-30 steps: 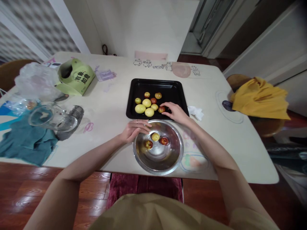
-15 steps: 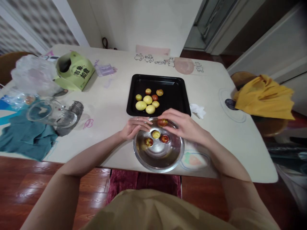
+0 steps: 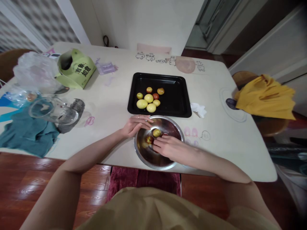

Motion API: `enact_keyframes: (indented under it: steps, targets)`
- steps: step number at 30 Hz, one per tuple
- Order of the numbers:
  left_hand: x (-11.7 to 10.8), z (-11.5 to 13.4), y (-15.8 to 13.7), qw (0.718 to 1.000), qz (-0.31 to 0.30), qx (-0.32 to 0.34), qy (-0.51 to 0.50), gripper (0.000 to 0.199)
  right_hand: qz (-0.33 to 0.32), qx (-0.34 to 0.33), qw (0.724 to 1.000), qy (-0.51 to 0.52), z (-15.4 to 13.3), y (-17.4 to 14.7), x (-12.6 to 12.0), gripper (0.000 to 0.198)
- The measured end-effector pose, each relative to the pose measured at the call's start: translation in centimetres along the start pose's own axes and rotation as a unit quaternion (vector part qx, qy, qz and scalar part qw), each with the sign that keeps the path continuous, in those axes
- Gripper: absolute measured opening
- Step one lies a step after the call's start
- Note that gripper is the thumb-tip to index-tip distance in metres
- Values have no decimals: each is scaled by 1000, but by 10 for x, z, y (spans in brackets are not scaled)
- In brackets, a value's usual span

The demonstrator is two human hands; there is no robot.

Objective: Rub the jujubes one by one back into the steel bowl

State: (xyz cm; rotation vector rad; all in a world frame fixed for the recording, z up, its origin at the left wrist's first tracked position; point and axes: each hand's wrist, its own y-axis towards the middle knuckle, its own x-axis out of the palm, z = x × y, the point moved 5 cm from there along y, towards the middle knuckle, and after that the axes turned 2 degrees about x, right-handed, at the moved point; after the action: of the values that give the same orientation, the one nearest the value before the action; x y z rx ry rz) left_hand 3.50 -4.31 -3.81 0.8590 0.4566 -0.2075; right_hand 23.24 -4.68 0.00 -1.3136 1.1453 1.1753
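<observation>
The left hand (image 3: 137, 125) lies on the far-left rim of a shiny steel bowl (image 3: 148, 159), fingers straight and close together, while the right hand (image 3: 169, 147) is down inside among round fruit (image 3: 156, 133), its fingers bent with tips hidden, so whether they grip anything cannot be told. The step in hand looks like setting fruit down, and the next move calls for lifting the right hand clear. Across the table (image 3: 227, 150), left to right, are a rumpled teal cloth (image 3: 28, 134), a clear jar (image 3: 59, 115), a flat black tray (image 3: 177, 95) of smooth yellow fruit (image 3: 142, 104) and reddish fruit (image 3: 155, 96), and crinkled white tissue (image 3: 199, 109).
</observation>
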Motion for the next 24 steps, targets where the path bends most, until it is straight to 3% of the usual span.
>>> enact_keyframes:
  steps: [7,11,13,17,21,24]
  targets:
    - [0,4,1,1000,6,10,2,56,32,1,999,33,2,1,0,17]
    - [0,4,0,1000,8,15,3,56,63,3,993,100,14,-2,-13,6]
    - [0,4,1,1000,9,14,2,56,87,18,986,141,28,-5,-22,12]
    - [0,5,3,1000,7,4,3,57,188,97,954,213,80,-8,-34,23]
    - [-1,4,4,1000,11,-14,-5,56,308,228,903,194,155,-6,-22,22]
    - [-1,3,4,1000,13,0,-13,54,316,278,890,174,202,10,-4,30]
